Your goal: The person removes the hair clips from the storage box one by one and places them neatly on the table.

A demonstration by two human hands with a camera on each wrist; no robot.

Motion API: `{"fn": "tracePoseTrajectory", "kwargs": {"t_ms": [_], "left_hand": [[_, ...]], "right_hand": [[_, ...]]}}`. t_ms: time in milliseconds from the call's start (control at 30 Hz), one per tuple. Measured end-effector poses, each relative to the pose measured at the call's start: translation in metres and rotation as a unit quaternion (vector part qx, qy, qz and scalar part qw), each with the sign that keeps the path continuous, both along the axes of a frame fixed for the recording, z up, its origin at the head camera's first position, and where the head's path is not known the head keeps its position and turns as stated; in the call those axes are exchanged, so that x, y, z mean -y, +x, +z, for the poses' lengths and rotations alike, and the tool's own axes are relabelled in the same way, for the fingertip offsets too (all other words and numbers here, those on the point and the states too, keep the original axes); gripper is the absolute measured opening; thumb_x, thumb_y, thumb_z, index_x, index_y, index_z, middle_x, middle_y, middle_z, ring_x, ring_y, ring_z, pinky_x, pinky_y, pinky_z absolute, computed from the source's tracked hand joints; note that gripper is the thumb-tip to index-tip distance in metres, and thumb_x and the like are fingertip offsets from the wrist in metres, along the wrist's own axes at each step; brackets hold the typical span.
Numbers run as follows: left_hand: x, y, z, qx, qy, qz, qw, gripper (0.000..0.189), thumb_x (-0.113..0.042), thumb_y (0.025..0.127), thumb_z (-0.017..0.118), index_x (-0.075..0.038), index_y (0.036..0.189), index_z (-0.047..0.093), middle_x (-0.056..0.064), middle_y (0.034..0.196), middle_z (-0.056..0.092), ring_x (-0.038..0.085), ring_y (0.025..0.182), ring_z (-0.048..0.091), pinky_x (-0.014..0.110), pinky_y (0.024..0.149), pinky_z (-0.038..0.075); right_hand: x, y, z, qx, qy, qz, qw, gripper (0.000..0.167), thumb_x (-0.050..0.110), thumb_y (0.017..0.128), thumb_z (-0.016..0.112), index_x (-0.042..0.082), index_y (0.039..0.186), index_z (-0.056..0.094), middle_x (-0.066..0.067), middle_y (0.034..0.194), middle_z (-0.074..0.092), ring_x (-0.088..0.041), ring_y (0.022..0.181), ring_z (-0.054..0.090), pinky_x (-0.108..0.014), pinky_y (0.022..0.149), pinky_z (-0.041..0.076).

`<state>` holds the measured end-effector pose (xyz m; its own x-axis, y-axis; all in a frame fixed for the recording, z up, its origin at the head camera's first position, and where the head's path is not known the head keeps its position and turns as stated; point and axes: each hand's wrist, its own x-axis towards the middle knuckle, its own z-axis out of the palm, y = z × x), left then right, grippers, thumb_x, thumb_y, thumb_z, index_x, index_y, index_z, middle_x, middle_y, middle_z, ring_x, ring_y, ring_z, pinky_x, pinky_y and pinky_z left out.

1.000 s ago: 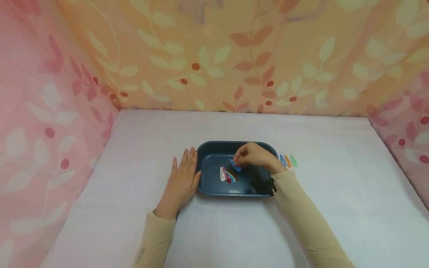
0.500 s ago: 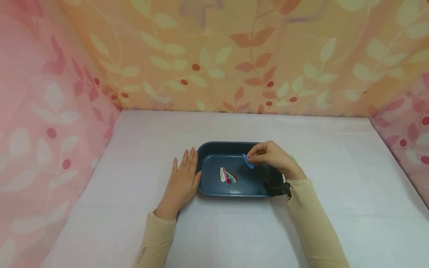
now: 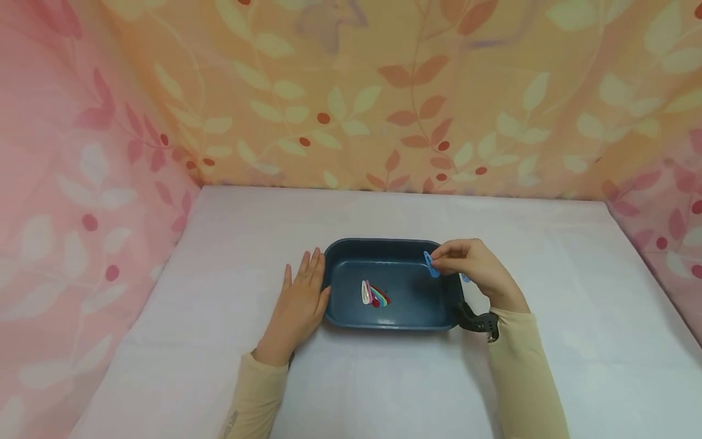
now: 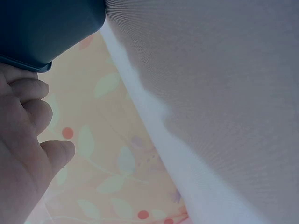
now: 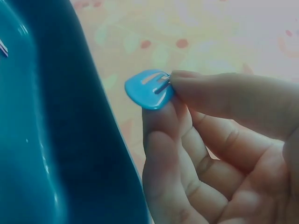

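1. Right hand (image 3: 485,271): thumb and fingertips pinch a blue snap hair clip (image 3: 431,265), held up near right end of dark blue tray (image 3: 417,299).
2. Left hand (image 3: 295,312): fingers extended, touching tray's left side.
3. White, pink, multicoloured hair clips (image 3: 376,295) bunched inside tray, left of centre.
4. White tablecloth (image 3: 592,317) underneath.

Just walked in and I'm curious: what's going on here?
A person's right hand pinches a blue hair clip at the right end of a dark blue tray. The left hand rests against the tray's left side. Inside, left of the middle, lies a small cluster of colorful clips. Another small blue thing partly shows just past the tray's right end.
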<state>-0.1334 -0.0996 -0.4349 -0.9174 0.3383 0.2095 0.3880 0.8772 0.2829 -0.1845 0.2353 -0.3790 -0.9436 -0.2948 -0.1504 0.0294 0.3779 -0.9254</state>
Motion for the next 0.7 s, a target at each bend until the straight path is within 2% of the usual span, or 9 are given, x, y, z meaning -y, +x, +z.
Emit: {"fn": "tracePoseTrajectory", "kwargs": {"t_ms": [200, 500, 700], "left_hand": [[-0.001, 0.001, 0.000, -0.011, -0.004, 0.000, 0.9999, 0.061, -0.026, 0.097, 0.050, 0.004, 0.145, 0.029, 0.015, 0.153, 0.022, 0.030, 0.142, 0.015, 0.058, 0.109, 0.013], [-0.003, 0.002, 0.000, -0.003, -0.001, -0.002, 1.0000, 0.061, -0.026, 0.097, 0.049, 0.004, 0.146, 0.027, 0.015, 0.154, 0.020, 0.029, 0.142, 0.013, 0.057, 0.110, 0.010], [-0.001, 0.002, 0.002, 0.003, -0.004, 0.003, 1.0000, 0.061, -0.025, 0.097, 0.048, 0.003, 0.147, 0.025, 0.013, 0.154, 0.017, 0.028, 0.143, 0.012, 0.056, 0.111, 0.009]], "right_hand": [[-0.013, 0.002, 0.000, -0.013, 0.000, -0.009, 0.9999, 0.024, 0.012, 0.087, 0.068, -0.008, 0.100, 0.065, -0.003, 0.081, 0.071, -0.020, 0.077, 0.067, -0.029, 0.074, 0.053], [-0.028, 0.005, -0.003, -0.012, 0.010, -0.017, 0.9997, 0.027, 0.013, 0.087, 0.067, -0.011, 0.101, 0.064, -0.003, 0.081, 0.070, -0.018, 0.077, 0.067, -0.028, 0.074, 0.052], [-0.037, 0.004, -0.005, -0.019, 0.020, -0.026, 0.9993, 0.028, 0.015, 0.088, 0.067, -0.009, 0.102, 0.065, 0.003, 0.080, 0.070, -0.017, 0.078, 0.065, -0.028, 0.073, 0.051]]}}
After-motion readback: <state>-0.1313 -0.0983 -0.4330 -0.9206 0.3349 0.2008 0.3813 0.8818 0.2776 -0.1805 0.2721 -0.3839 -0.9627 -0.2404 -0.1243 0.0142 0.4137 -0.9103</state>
